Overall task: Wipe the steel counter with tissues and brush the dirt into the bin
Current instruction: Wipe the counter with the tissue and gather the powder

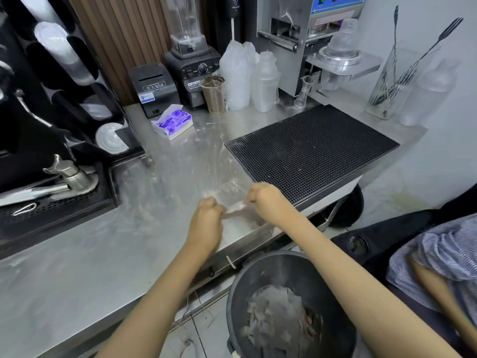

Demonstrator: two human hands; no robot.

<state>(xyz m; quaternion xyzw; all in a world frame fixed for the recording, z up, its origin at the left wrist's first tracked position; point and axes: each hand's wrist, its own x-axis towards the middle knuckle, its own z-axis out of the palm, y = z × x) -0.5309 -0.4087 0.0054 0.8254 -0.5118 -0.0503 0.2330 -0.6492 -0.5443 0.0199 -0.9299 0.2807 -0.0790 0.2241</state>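
White tissue [236, 207]: light, limp, tears easily.
Left hand [207, 211] and right hand [263, 200], curled, pinch its ends; better held bunched.

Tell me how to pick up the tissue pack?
Come from above and pinch the pack across its two long sides. It lies flat on the counter with its opening up, and it is narrowest that way.
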